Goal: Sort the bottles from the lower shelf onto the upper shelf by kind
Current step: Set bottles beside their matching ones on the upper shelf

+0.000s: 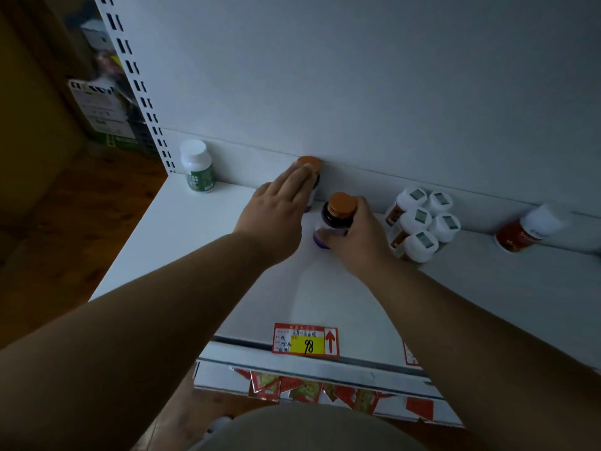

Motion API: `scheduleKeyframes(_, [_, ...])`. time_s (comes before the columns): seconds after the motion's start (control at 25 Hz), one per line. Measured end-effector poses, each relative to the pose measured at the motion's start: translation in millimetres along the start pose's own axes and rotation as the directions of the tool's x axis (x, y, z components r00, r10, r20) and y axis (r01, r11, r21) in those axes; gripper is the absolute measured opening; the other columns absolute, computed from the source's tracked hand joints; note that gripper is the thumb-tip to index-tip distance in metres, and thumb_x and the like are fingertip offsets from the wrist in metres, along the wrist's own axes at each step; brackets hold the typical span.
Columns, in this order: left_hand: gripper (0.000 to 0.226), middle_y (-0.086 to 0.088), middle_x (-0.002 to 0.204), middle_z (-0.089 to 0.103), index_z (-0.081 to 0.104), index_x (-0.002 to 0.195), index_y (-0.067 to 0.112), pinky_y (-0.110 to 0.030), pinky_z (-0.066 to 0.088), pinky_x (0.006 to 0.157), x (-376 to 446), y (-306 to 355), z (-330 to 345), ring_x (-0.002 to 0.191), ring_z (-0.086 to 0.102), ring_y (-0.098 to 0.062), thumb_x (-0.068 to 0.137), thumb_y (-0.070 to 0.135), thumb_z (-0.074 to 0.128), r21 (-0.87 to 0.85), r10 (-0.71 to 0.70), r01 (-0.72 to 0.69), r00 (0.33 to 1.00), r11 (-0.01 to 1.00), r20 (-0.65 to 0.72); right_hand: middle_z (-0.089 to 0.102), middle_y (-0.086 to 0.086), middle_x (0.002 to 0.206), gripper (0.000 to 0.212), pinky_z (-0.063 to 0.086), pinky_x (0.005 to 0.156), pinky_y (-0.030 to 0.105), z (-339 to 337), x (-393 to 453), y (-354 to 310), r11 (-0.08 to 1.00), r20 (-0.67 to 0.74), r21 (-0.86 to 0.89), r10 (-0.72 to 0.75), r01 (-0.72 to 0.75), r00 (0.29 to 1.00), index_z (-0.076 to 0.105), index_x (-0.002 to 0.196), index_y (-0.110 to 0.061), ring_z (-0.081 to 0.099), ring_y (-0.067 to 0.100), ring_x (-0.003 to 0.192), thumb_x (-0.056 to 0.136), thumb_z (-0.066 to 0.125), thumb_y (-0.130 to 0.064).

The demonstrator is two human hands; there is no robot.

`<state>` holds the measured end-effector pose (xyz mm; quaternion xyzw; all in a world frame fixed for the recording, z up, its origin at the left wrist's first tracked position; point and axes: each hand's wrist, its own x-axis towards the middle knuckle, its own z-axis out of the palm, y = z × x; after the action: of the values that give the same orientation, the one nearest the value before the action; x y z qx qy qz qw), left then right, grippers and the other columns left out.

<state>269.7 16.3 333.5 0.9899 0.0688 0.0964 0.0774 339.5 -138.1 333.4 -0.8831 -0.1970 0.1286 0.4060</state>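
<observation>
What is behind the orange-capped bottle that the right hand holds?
Behind the held bottle stands a second orange-capped bottle against the back panel. The left hand lies flat over it, so only its cap and a dark edge show; its label is covered.

The scene is dim and bluish, with no lamp in view. The flat white shelf board (201, 229) is palest near its middle and darkens to grey at the right. Soft shadows lie under both forearms. The far left edge is murky and blurred, and the slotted white metal upright (136, 83) leans with wide-angle distortion. The red-and-yellow paper price tag (305, 340) stays sharp and readable.
</observation>
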Motion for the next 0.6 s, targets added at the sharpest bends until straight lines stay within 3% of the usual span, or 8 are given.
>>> scheduleKeyframes(0.16, [0.078,-0.006,0.160,0.020,0.017,0.155,0.014,-0.036,0.020,0.116,8,-3,-10,0.147,0.016,-0.024,0.084,0.008,0.049,0.032,0.044,-0.043,0.999,0.999,-0.031,0.059,0.005,0.124,0.068,0.039,0.082,0.028,2,28,-6,0.999,-0.096,-0.039,-0.021,0.018,0.995,0.046,0.124,-0.012,0.057,0.023,0.109,0.072,0.087,-0.029])
scheduleKeyframes(0.36, [0.075,-0.007,0.155,0.026,0.025,0.151,0.012,-0.037,0.028,0.111,14,-3,-17,0.143,0.025,-0.026,0.082,0.006,0.051,0.045,0.066,-0.066,0.998,0.997,-0.003,0.060,0.005,0.115,0.059,0.045,0.083,0.031,10,26,9,0.997,-0.135,-0.060,-0.065,0.058,0.989,0.047,0.125,-0.010,0.061,0.029,0.109,0.076,0.080,-0.018])
scheduleKeyframes(0.6, [0.074,-0.007,0.154,0.027,0.027,0.150,0.012,-0.037,0.032,0.108,17,-3,-23,0.140,0.028,-0.027,0.081,0.006,0.052,0.034,0.077,-0.077,0.997,0.996,0.011,0.063,0.008,0.123,0.061,0.046,0.085,0.034,16,50,4,0.997,-0.217,-0.059,-0.062,0.050,0.974,0.049,0.124,-0.010,0.060,0.030,0.112,0.073,0.082,-0.017])
